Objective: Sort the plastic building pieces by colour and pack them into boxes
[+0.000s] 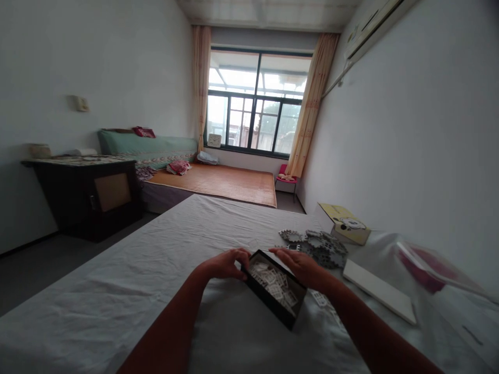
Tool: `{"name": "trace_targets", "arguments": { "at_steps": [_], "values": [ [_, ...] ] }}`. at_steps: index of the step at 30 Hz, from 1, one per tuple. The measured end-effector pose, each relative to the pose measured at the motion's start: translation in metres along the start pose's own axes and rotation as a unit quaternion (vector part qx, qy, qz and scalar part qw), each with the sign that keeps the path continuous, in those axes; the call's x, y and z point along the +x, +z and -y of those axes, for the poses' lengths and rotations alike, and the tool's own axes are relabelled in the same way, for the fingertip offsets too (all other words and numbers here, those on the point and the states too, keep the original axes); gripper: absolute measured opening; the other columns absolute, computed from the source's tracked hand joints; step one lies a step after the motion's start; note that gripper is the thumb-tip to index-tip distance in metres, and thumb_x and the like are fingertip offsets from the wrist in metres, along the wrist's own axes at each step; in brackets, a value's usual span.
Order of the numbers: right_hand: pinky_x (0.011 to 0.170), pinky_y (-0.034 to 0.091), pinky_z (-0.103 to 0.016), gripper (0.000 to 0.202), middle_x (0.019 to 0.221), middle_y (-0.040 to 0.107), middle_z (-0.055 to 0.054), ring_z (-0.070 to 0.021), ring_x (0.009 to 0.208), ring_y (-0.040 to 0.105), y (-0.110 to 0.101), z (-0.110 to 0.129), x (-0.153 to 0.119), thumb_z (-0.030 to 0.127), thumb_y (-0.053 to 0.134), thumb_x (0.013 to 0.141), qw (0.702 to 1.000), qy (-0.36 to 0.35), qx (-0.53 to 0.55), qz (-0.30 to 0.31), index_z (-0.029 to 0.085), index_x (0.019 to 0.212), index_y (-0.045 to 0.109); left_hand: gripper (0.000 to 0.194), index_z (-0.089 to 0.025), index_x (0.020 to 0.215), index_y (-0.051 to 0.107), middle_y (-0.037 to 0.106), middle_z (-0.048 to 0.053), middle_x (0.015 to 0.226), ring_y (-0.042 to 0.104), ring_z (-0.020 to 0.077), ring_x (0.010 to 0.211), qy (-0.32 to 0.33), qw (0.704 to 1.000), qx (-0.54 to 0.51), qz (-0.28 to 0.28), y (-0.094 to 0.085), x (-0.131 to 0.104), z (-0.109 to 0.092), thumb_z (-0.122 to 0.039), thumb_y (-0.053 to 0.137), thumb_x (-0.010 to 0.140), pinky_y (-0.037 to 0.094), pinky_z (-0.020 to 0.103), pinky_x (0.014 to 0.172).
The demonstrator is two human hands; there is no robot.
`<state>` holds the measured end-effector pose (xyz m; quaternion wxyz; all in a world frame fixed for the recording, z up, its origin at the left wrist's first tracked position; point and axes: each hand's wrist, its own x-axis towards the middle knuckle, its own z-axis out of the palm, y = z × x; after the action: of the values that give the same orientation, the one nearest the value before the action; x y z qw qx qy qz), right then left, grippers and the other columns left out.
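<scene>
A dark open-topped box (268, 306) sits low over the cloth-covered table, tilted toward me, with its long side running diagonally. Inside it lie many small white tiles or cards with dark printed marks (275, 283); their exact kind is too blurred to tell. My left hand (228, 264) pinches the box at its far left corner, fingers curled over the edge. My right hand (298, 266) holds the opposite long side, its fingers laid along the rim and its thumb hidden. More small white pieces (322, 298) lie on the cloth beside my right forearm.
Grey toothed, gear-shaped parts (317, 244) are piled beyond my right hand. A yellow box (345, 223), a white flat box (380, 291) and a red container under clear plastic (423, 265) line the right side. A bed (218, 179) and dark cabinet (81, 202) stand beyond the table (156, 270).
</scene>
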<state>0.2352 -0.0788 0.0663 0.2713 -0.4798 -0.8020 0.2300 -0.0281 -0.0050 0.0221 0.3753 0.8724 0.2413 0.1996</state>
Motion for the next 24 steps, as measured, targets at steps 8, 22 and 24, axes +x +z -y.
{"name": "trace_targets", "arguments": {
  "at_steps": [8,22,24],
  "values": [
    [0.089,0.044,-0.037,0.029,0.107,0.066,-0.008,-0.0244,0.101,0.058,-0.015,-0.075,-0.070,0.040,0.052,0.082,0.988,0.047,-0.148,0.017,0.022,0.099,0.066,0.020,-0.020,0.080,0.067,0.056,0.003,0.117,0.048,0.0236,0.115,-0.035,0.999,0.006,0.005,0.000,0.001,0.005,-0.020,0.074,0.060,0.043,0.027,0.087],
    [0.093,0.037,-0.051,0.051,0.134,0.049,-0.006,-0.0329,0.124,0.039,-0.001,-0.099,-0.146,0.059,0.049,0.079,0.942,0.185,-0.270,-0.069,0.036,0.125,0.052,0.017,-0.017,0.078,0.065,0.048,0.007,0.126,0.049,0.0250,0.114,-0.071,0.996,0.006,0.045,-0.007,-0.003,-0.004,-0.019,0.071,0.063,0.048,0.023,0.074],
    [0.088,0.042,-0.046,0.038,0.124,0.056,-0.006,-0.0292,0.115,0.047,0.006,-0.093,-0.146,0.050,0.048,0.082,0.945,0.159,-0.272,-0.091,0.033,0.114,0.060,0.016,-0.018,0.078,0.065,0.047,0.007,0.127,0.050,0.0243,0.114,-0.069,0.997,0.006,0.047,-0.006,-0.003,-0.003,-0.020,0.071,0.063,0.048,0.022,0.074]
  ]
}}
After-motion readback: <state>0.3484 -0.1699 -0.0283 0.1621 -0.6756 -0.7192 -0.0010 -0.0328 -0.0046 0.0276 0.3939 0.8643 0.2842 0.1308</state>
